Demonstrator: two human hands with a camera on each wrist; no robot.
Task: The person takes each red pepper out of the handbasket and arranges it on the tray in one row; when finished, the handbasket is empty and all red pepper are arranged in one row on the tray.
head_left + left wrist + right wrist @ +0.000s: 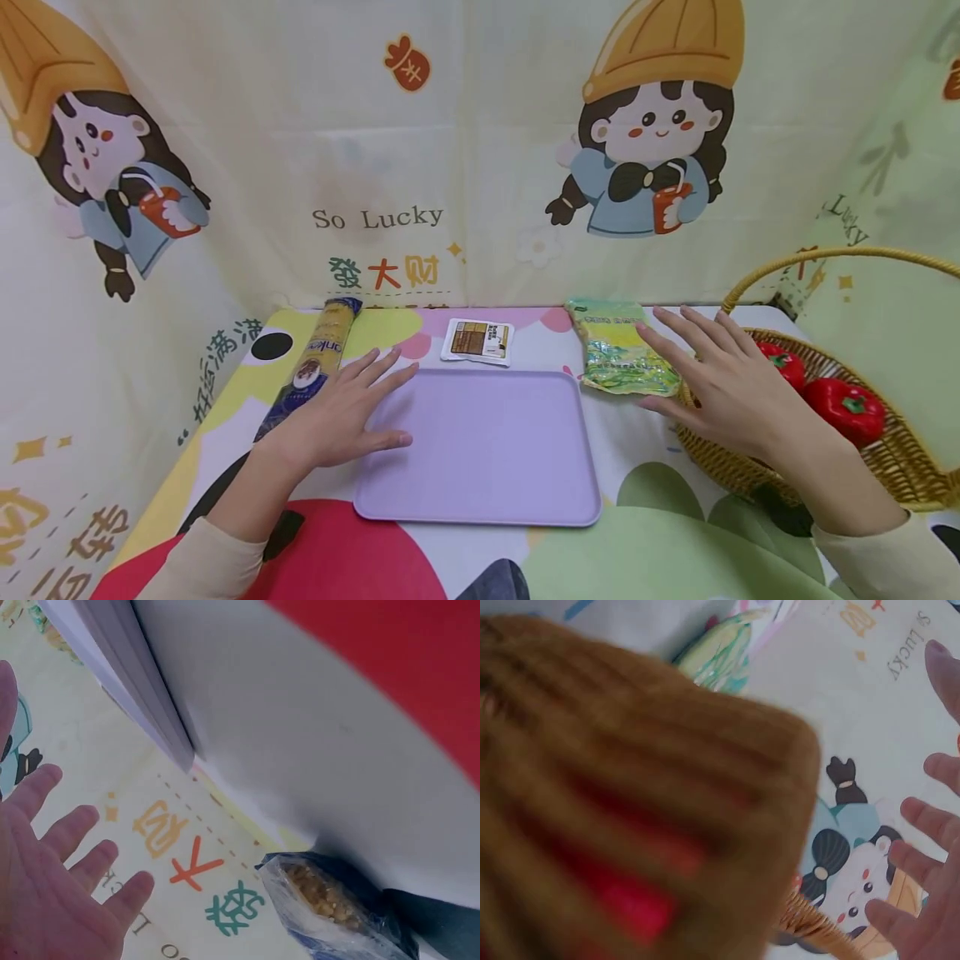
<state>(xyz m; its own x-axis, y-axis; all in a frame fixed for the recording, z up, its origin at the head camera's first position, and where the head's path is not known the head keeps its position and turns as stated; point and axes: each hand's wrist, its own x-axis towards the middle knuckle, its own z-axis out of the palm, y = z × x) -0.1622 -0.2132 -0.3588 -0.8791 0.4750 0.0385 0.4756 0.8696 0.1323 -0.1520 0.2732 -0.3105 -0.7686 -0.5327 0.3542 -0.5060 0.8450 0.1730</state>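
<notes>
My left hand (337, 417) hovers with spread fingers over the left edge of a lilac tray (480, 450). Beside it lies a long bag of pasta (322, 350) in blue and clear wrapping, partly covered by the hand; its end shows in the left wrist view. My right hand (720, 383), fingers also spread, is in the air between a green-yellow packet (622, 346) and a wicker basket (915, 442). Red bell peppers (847, 410) sit in the basket. Behind the tray lies a small flat white-and-brown packet (478, 342). Neither hand holds anything.
The basket's tall arched handle (847, 252) rises at the right. A printed cloth (487, 167) hangs behind and at both sides of the table. A dark rounded object (498, 581) pokes in at the bottom edge. The tablecloth (360, 550) has a colourful pattern.
</notes>
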